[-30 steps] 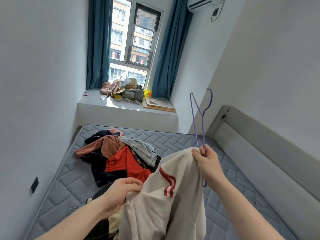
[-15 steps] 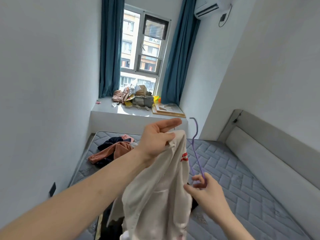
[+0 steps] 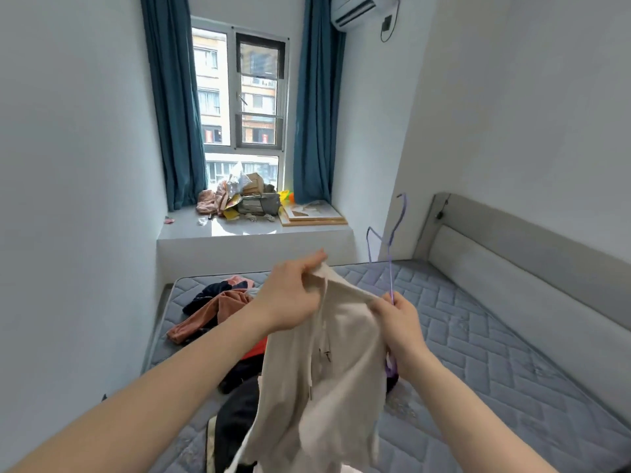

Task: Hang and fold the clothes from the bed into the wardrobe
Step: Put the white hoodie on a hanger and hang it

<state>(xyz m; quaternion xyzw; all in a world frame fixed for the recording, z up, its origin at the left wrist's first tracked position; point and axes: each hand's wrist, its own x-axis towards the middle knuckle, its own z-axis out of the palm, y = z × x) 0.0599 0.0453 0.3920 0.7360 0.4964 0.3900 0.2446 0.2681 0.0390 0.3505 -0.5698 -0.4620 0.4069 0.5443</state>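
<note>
Dangling cream hoodie (image 3: 317,363), top pinched by left hand (image 3: 290,298), right hand (image 3: 397,322) gripping purple hanger (image 3: 389,247).

2 bare forearms (image 3: 170,397), no sleeves, 2 bare hands (image 3: 293,298)

A home bedroom: a quilted bare mattress (image 3: 478,336) with padded headboard (image 3: 529,268), curtained window (image 3: 239,97), wall air conditioner (image 3: 362,8).
</note>
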